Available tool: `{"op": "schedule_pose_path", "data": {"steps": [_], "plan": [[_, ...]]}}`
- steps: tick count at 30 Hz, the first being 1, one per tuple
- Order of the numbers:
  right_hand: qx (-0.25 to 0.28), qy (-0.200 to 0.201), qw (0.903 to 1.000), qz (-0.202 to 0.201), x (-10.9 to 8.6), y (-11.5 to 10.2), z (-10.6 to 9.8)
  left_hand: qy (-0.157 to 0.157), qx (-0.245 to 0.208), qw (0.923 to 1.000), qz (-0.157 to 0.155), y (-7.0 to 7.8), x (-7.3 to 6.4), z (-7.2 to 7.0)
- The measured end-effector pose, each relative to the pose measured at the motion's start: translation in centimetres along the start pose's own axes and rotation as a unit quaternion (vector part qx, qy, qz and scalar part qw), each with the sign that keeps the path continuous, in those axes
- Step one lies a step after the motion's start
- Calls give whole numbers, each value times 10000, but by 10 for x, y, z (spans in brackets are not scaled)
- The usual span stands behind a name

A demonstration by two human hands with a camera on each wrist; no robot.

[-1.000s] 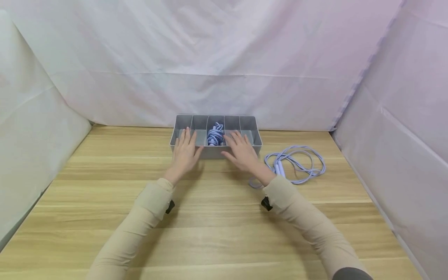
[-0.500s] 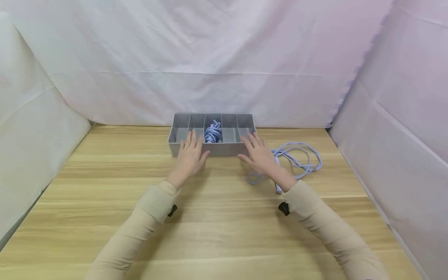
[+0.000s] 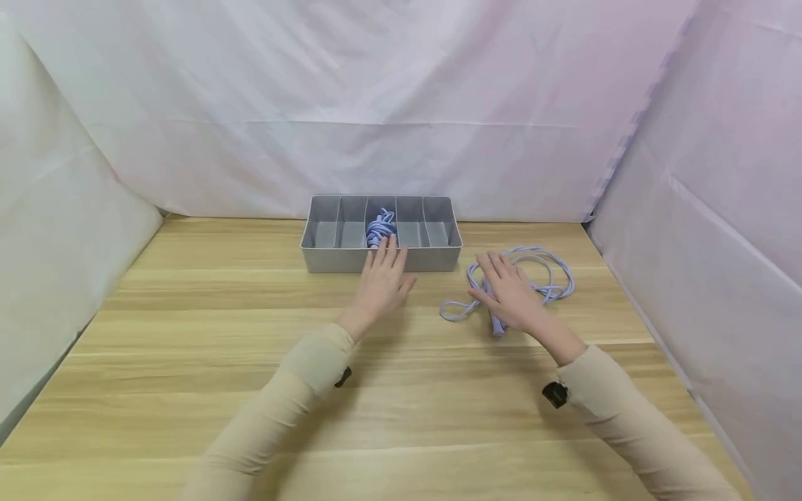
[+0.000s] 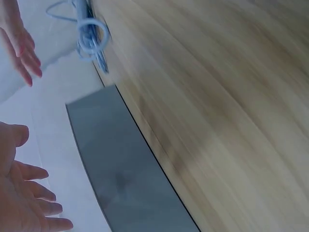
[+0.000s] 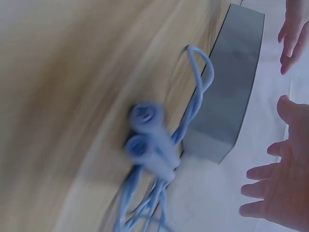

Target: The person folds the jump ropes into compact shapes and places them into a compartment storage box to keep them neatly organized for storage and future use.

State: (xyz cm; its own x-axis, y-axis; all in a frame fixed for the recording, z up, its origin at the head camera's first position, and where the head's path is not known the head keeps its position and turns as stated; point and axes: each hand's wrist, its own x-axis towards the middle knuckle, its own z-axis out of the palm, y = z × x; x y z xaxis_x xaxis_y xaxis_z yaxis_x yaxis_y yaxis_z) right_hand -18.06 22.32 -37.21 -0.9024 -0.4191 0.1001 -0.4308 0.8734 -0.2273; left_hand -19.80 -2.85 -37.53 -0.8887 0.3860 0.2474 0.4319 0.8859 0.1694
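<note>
My left hand reaches over the front of a grey divided box, fingers straight, near its middle compartment. A wound-up bluish-purple cord lies in that compartment, partly behind the fingertips. My right hand is spread above a loosely coiled bluish-purple jump rope to the right of the box. Two thick handles of this rope lie side by side in the right wrist view. Neither hand grips anything; the left wrist view shows the left fingers apart from the box.
The box stands at the back of a wooden table, close to a white cloth backdrop. More white cloth hangs along the right side, and likewise on the left.
My right hand has moved right, from the box to over the jump rope. My left hand has shifted right along the box front, from its left part to the middle.
</note>
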Motion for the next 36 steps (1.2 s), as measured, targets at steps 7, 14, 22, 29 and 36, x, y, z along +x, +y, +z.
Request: {"op": "schedule_pose_path", "data": {"steps": [7,14,22,29,36], "plan": [[97,-54,9992,387,-38,19,-6,-214,89,9990,380,35,9,9],[213,136,9983,519,-65,25,-17,-498,37,9970,590,63,16,19],[309,362,9971,594,-79,24,-24,-986,-318,9943,270,86,29,37],[602,595,9938,720,-80,25,-31,-1233,151,9921,174,116,42,49],[1009,894,9887,651,-79,16,-31,-1594,-618,9850,-214,150,47,60]]}}
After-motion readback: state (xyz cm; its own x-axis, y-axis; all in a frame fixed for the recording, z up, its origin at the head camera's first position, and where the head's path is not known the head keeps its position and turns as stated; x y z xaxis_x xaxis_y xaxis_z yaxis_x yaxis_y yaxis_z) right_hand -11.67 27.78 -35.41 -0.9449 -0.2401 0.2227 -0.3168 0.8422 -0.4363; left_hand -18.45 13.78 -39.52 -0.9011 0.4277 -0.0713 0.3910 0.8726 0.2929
